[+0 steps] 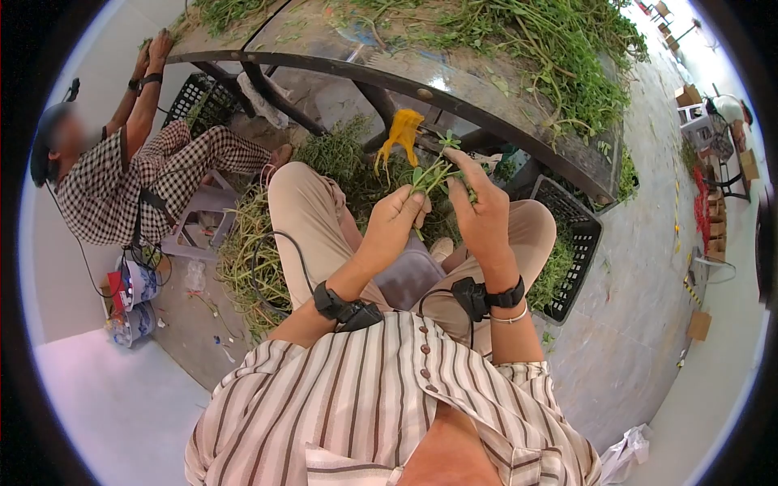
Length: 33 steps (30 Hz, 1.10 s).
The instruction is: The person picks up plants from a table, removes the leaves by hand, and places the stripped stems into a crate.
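My left hand is closed, its thumb and fingers pinching a small bunch of leafy green stems above my lap. Facing it, my right hand is curled around the upper part of the same bunch. Its index fingertip touches the leafy top and its thumb lies lower by the stems; the other fingers are partly hidden. Just beyond the hands, a yellow-orange piece of limp material hangs at the table edge. Cut greens lie on the floor beyond my knees.
A table ahead bears heaped greens. A black crate with greens stands right of my knee. Piled stems lie to the left. Another person sits on a plastic stool, hands at the table edge.
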Available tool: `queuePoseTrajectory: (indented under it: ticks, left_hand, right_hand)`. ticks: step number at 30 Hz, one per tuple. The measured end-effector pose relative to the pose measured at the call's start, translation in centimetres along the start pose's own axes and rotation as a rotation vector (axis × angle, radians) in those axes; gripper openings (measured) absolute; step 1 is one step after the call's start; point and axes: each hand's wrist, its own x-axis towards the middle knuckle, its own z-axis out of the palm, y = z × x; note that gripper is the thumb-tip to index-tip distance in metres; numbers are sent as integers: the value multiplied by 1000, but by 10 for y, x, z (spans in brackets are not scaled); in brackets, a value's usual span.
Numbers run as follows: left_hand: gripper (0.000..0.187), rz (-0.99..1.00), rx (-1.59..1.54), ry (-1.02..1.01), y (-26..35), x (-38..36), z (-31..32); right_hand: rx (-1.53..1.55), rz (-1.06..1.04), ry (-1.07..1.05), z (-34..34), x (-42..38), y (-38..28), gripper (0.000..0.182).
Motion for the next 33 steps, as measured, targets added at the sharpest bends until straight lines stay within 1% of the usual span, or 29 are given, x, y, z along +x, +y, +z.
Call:
queuePoseTrajectory:
  ticks: [8,11,13,17,19,22,28,33]
  left_hand:
    - [29,0,53,20,2,-2,0]
    - [29,32,48,50,3,0,-3]
    - [30,78,19,91,3,6,-8]
    - [30,49,-25,100,10,9,-14]
    - [27,35,-82,92,14,9,-14]
    - [27,95,-69,86,8,9,-13]
    - [26,129,-64,106,7,8,-13]
    - [26,107,-58,112,16,4,-13]
  right_hand:
    - [-22,-17,-27,1,2,-4,35]
    - [-15,-17,22,0,2,-6,33]
    - [39,91,72,-4,3,-11,30]
    - [56,74,132,-11,8,-11,26]
    - [157,143,152,-11,8,-9,24]
    - [145,188,139,-12,7,-10,22]
    - [109,176,113,-12,5,-11,20]
    - [131,176,122,-10,5,-15,20]
